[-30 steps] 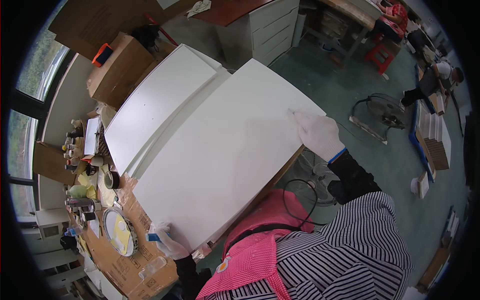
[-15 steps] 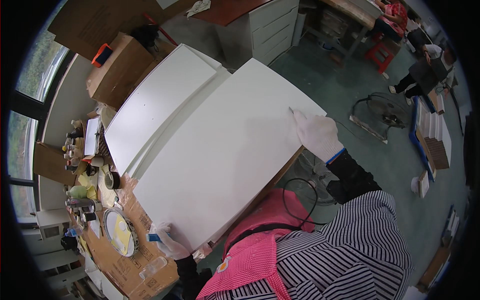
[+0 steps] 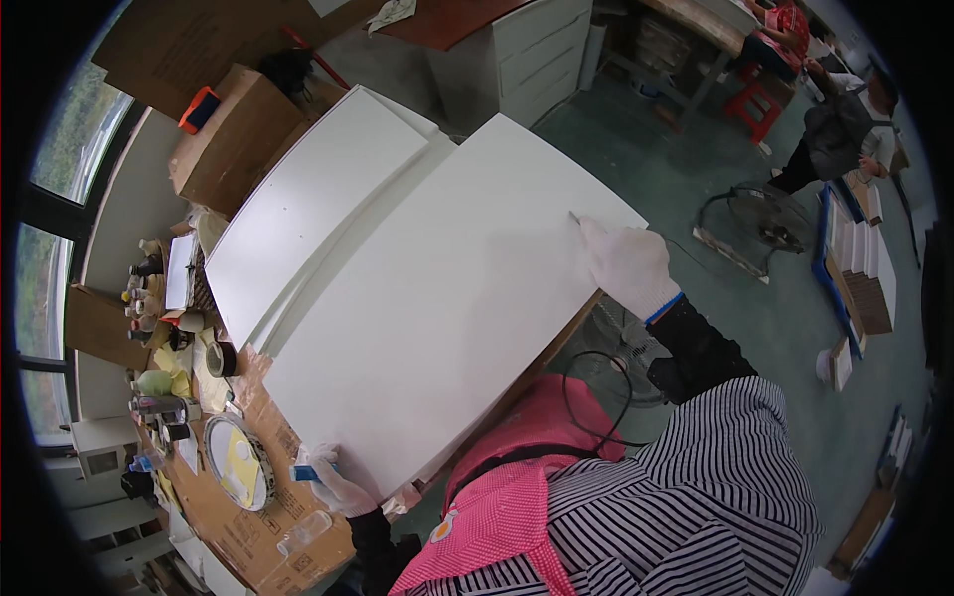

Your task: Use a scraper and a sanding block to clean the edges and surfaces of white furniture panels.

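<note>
A large flat white panel (image 3: pixel 427 308) lies in front of me on the work table. My right hand (image 3: pixel 629 263), in a white knit glove with a blue cuff edge, rests at the panel's right side. Its fingers are closed on a thin dark-tipped tool (image 3: pixel 573 217), whose point meets the white surface; the glove hides the rest. My left hand (image 3: pixel 336 484), also gloved, is at the panel's near left corner. A small blue block (image 3: pixel 304 473) is held in its fingers, beyond the panel's edge. Another white panel (image 3: pixel 318 179) lies just behind, on the left.
Cardboard (image 3: pixel 238 541) covers the table, with a round tin lid (image 3: pixel 240 462), a clear cup (image 3: pixel 304 532) and a tape roll (image 3: pixel 221 359) on it. Bottles stand by the window. A floor fan (image 3: pixel 765 219) and a person (image 3: pixel 845 134) are off to the right.
My hands and the panel have hardly moved. The person at the far right has shifted position and now leans differently beside the stacked pieces.
</note>
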A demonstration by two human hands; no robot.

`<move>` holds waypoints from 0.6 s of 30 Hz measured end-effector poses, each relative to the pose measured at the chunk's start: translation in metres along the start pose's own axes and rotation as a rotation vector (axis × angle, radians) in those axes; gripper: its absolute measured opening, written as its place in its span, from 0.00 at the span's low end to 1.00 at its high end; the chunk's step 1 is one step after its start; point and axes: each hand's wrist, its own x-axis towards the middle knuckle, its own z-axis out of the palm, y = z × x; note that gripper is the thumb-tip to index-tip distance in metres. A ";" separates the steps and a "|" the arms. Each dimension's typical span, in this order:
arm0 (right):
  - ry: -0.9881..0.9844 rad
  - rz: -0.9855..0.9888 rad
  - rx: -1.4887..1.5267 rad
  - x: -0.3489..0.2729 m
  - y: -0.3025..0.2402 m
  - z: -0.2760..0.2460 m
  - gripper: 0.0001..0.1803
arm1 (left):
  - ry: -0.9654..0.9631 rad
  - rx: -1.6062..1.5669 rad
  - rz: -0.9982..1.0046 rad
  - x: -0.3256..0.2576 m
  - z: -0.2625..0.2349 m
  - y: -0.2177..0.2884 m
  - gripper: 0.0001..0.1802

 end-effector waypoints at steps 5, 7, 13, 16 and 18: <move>-0.151 0.111 -0.028 0.010 -0.006 -0.017 0.16 | -0.018 -0.008 0.003 0.000 -0.002 0.000 0.19; -0.172 0.055 -0.049 0.004 -0.009 -0.015 0.19 | -0.014 0.016 0.014 0.000 0.000 0.001 0.19; -0.182 0.066 -0.039 0.009 -0.004 -0.014 0.17 | -0.011 0.001 0.013 0.002 -0.004 -0.008 0.20; -0.120 0.080 -0.007 0.010 -0.002 -0.018 0.17 | -0.016 0.015 0.014 0.001 -0.005 -0.006 0.21; -0.085 0.077 -0.021 0.007 0.000 -0.007 0.16 | -0.020 0.016 0.017 0.001 -0.005 -0.006 0.21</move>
